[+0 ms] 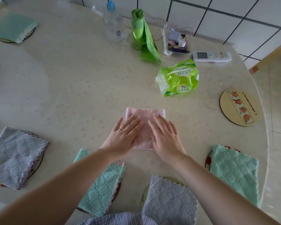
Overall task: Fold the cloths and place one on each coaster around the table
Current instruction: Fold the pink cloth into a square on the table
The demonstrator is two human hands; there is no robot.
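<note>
Pink cloth (145,127), already folded into a small rectangle, is lying on the table (63,88) just inward of the tissue pack's near end, and I am pressing it flat with both palms. My left hand (123,135) is resting on its left half with straight, slightly spread fingers; my right hand (165,137) is covering its right half the same way. Neither hand is pinching anything.

Judging the progress: five coasters are already wearing a folded cloth. Taking the pink cloth as the landmark, a grey one (16,157) is sitting to its left, a mint one (102,184) and another grey one (170,202) are lying nearer me, a mint one (234,172) is to its near right, and a green one (13,26) is far off to the left. Only the bare coaster (240,107), to the right of the pink cloth, is waiting, so I am guessing this fold is the last.

Writing: the green tissue pack (178,77), beyond and right of the pink cloth, is showing the characters 云感柔肤. The bare coaster's edge lettering is too small for me to read.
</note>
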